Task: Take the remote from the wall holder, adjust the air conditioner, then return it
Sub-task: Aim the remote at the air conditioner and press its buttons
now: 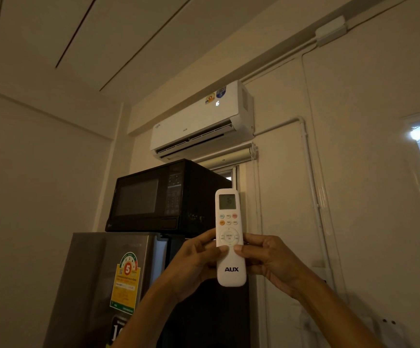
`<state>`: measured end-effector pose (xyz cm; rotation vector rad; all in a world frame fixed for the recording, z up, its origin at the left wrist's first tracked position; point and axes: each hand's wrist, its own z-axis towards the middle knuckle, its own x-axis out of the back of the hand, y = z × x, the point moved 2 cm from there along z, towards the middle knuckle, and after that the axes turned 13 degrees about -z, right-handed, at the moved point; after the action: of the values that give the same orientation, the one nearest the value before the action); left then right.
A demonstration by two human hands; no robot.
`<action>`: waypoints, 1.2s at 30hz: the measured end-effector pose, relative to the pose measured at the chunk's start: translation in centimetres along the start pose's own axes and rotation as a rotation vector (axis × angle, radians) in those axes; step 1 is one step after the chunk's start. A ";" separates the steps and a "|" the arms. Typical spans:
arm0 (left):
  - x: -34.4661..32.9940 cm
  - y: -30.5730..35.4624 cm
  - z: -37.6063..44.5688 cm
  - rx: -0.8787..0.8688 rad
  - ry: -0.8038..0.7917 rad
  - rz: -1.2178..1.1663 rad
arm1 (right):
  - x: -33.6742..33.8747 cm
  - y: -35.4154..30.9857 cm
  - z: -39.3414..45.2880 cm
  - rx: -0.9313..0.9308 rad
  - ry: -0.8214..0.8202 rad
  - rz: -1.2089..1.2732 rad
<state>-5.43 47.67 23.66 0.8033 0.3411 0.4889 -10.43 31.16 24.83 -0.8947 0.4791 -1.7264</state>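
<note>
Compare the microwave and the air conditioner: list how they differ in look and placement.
The microwave is black and boxy; the air conditioner is white and long. The microwave stands on the fridge; the air conditioner hangs on the wall near the ceiling, above it. The air conditioner shows a lit digit; the microwave's panel looks dark. Both sit in the same corner, beyond the remote held up by both hands.

The microwave (pixel 163 197) sits on top of the fridge (pixel 108 285); the air conditioner (pixel 201 121) hangs on the wall above the microwave; the remote (pixel 229 237) is in front of the microwave, to its right.
</note>
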 end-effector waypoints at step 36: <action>-2.3 -12.7 -4.7 0.172 -0.009 -0.085 | 1.2 9.4 -10.4 -0.197 0.080 -0.044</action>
<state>-5.98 41.71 11.31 0.9533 0.4110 0.3800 -12.56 25.66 12.07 -0.9839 0.6964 -1.7824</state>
